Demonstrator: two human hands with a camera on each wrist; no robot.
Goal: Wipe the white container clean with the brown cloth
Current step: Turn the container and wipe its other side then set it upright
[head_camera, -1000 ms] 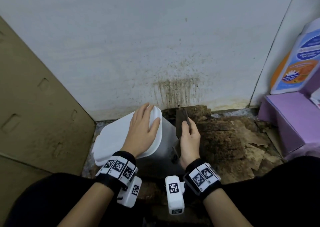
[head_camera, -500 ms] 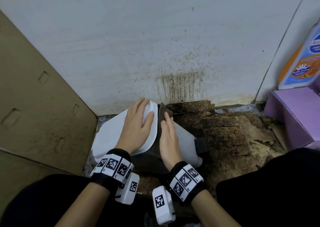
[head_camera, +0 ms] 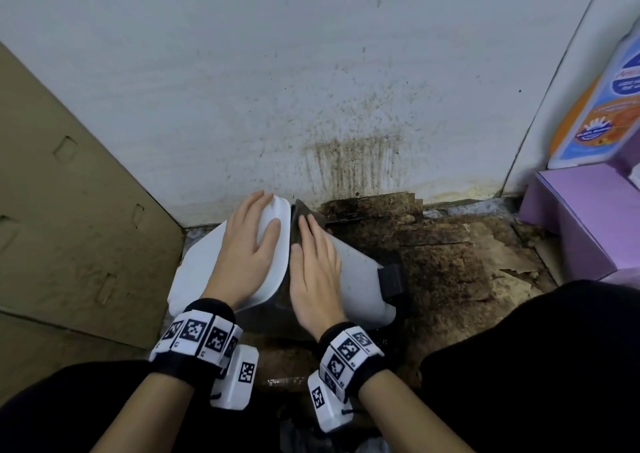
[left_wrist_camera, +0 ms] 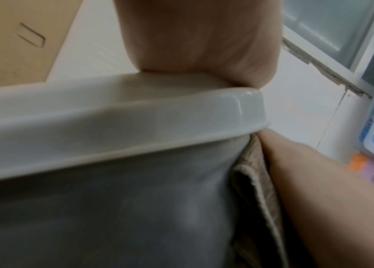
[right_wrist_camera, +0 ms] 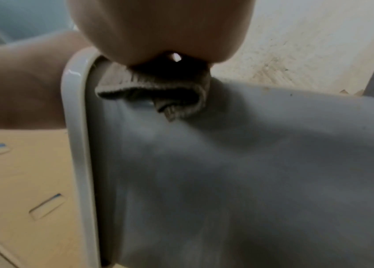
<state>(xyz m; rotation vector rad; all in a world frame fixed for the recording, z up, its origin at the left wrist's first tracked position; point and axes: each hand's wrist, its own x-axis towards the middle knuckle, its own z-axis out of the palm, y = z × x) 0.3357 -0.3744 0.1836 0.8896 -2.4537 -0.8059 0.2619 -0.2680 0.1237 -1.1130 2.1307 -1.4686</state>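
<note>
The white container (head_camera: pixel 360 279) lies tilted on its side on the dirty floor, its white lid (head_camera: pixel 194 272) facing left. My left hand (head_camera: pixel 252 245) rests flat on the lid with straight fingers, steadying it. My right hand (head_camera: pixel 311 262) lies flat on the container's side wall just below the lid rim, pressing the brown cloth (head_camera: pixel 299 217) against it. In the right wrist view the bunched cloth (right_wrist_camera: pixel 158 92) shows under my palm next to the lid rim (right_wrist_camera: pixel 75 127). The left wrist view shows the cloth edge (left_wrist_camera: pixel 257 181) between the container wall (left_wrist_camera: pixel 135 208) and my right forearm.
A stained white wall (head_camera: pixel 346 106) stands right behind the container. Brown cardboard (head_camera: pixel 69 210) leans at the left. A purple box (head_camera: pixel 588 217) and a detergent bottle (head_camera: pixel 602 113) stand at the right. Torn, soiled cardboard (head_camera: pixel 450 255) covers the floor. A black latch (head_camera: pixel 391 276) sticks out of the container.
My right hand, which held the cloth up off the container a second ago, has come down flat onto the container's side with the cloth beneath it. The left hand has stayed on the lid.
</note>
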